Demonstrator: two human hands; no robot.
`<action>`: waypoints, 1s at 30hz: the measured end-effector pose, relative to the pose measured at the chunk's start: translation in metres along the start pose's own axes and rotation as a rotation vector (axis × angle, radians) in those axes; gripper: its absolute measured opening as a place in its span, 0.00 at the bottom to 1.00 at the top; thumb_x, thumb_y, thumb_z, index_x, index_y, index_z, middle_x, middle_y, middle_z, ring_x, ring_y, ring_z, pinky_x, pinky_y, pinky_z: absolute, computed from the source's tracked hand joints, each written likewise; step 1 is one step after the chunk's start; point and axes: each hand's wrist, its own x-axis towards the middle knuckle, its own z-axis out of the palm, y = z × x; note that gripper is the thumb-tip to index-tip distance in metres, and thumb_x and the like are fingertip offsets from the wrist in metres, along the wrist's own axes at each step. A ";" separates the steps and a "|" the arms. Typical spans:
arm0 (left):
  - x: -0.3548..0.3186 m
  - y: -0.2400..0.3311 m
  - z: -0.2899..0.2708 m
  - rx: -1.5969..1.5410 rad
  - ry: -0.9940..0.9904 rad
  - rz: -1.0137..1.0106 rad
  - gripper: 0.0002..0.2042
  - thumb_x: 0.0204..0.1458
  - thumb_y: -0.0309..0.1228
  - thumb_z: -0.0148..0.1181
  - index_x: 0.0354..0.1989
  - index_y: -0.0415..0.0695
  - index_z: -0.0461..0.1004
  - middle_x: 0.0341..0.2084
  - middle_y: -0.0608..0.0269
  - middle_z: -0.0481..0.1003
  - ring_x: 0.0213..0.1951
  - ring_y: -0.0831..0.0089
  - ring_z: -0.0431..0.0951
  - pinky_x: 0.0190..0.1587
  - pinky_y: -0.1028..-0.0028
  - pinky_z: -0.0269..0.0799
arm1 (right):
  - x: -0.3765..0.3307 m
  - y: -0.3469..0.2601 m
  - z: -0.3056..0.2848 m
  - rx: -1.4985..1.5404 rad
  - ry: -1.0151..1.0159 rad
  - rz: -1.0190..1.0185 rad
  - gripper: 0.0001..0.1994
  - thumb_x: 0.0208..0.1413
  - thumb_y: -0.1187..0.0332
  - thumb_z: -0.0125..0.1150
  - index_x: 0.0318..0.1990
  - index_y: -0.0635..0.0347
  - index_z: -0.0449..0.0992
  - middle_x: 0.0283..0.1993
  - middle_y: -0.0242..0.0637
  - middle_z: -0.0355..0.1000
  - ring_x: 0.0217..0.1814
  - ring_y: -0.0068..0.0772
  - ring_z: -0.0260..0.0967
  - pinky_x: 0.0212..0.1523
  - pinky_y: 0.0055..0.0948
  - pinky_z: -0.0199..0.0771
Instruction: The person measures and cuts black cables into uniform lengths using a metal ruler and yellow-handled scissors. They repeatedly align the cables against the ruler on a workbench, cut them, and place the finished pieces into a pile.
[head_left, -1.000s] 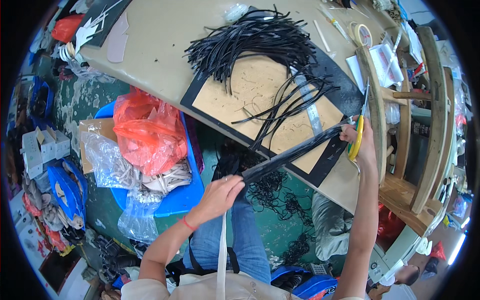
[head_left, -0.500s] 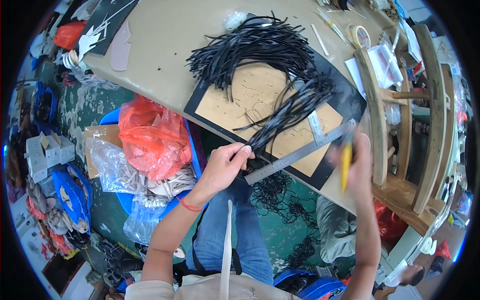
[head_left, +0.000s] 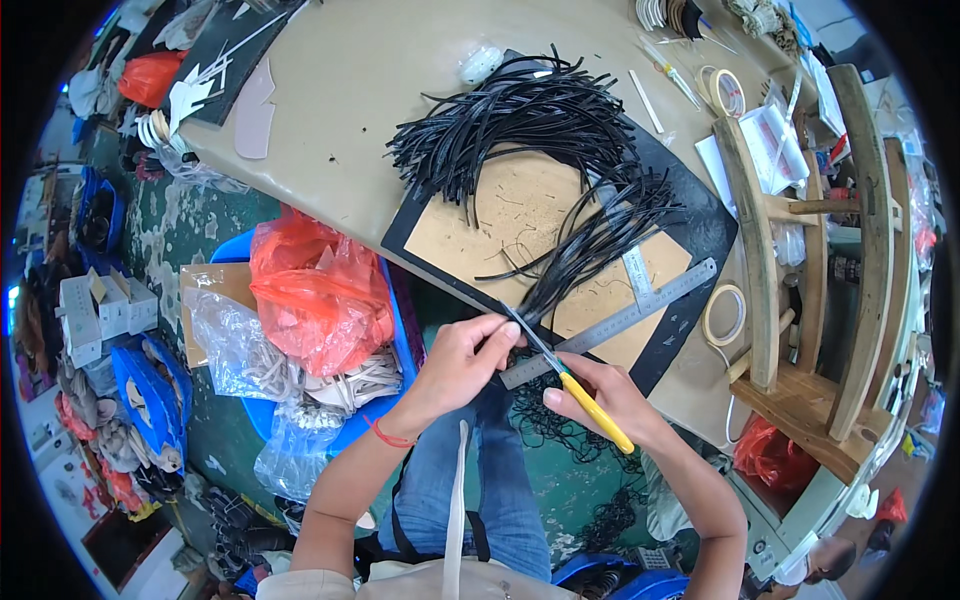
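My left hand [head_left: 462,362] pinches the near end of a bundle of thin black cords [head_left: 562,268] at the table's front edge. In my right hand [head_left: 622,398] is a pair of scissors [head_left: 597,412] with yellow handles. Their blades lie by the bundle, close to my left fingertips; I cannot tell whether they touch the cords. A larger heap of black cords [head_left: 545,112] curves across the far side of a tan board [head_left: 470,240]. Under the board is a black mat [head_left: 708,232]. A metal ruler [head_left: 645,312] slants across both, beside my right hand.
A wooden frame [head_left: 760,250] stands on the table at right, near a tape roll [head_left: 724,314]. To the left, a blue bin [head_left: 408,310] holds a red plastic bag [head_left: 322,300] and pale scraps. Tangled black cord offcuts [head_left: 560,425] hang below the table edge.
My right hand has swung leftward from the table's right side, bringing the scissors to the bundle beside my left fingers. My left hand keeps its pinch. The view has shifted slightly.
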 end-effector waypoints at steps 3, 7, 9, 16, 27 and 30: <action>0.002 0.006 -0.002 0.028 -0.014 0.000 0.16 0.59 0.38 0.47 0.30 0.37 0.75 0.13 0.73 0.63 0.19 0.86 0.59 0.20 0.81 0.53 | 0.003 -0.005 -0.001 -0.026 0.010 -0.017 0.27 0.48 0.49 0.62 0.46 0.64 0.72 0.26 0.45 0.71 0.28 0.37 0.70 0.35 0.32 0.69; 0.006 0.000 -0.007 -0.019 -0.033 -0.036 0.16 0.59 0.38 0.47 0.31 0.37 0.75 0.13 0.74 0.62 0.19 0.87 0.58 0.20 0.82 0.52 | 0.007 -0.009 0.000 -0.071 0.010 0.065 0.26 0.47 0.48 0.62 0.41 0.65 0.74 0.23 0.46 0.70 0.26 0.39 0.69 0.31 0.33 0.69; 0.007 -0.008 -0.008 -0.039 -0.009 -0.039 0.16 0.59 0.38 0.47 0.31 0.38 0.75 0.14 0.74 0.62 0.18 0.87 0.58 0.20 0.83 0.51 | 0.007 -0.009 -0.001 -0.118 -0.026 0.103 0.27 0.47 0.45 0.61 0.40 0.64 0.75 0.24 0.47 0.70 0.26 0.40 0.71 0.31 0.33 0.70; -0.015 -0.019 -0.008 -0.196 0.167 -0.125 0.14 0.59 0.36 0.46 0.32 0.38 0.72 0.15 0.75 0.61 0.18 0.87 0.56 0.20 0.84 0.51 | -0.005 0.011 -0.002 -0.098 0.000 -0.095 0.36 0.44 0.41 0.61 0.52 0.63 0.67 0.42 0.49 0.72 0.45 0.49 0.70 0.46 0.37 0.69; -0.087 -0.061 0.007 -0.791 0.498 0.127 0.11 0.61 0.35 0.43 0.35 0.41 0.68 0.17 0.73 0.59 0.23 0.83 0.58 0.30 0.80 0.57 | -0.070 0.114 -0.054 -0.152 1.000 0.218 0.30 0.47 0.59 0.65 0.57 0.60 0.63 0.38 0.45 0.72 0.40 0.39 0.69 0.43 0.36 0.67; -0.101 -0.051 0.019 -0.761 0.489 0.158 0.11 0.61 0.35 0.43 0.35 0.41 0.68 0.17 0.73 0.59 0.22 0.83 0.57 0.31 0.79 0.57 | -0.089 0.146 -0.067 -0.686 1.217 0.056 0.26 0.49 0.65 0.62 0.55 0.63 0.64 0.40 0.49 0.70 0.42 0.47 0.67 0.45 0.39 0.66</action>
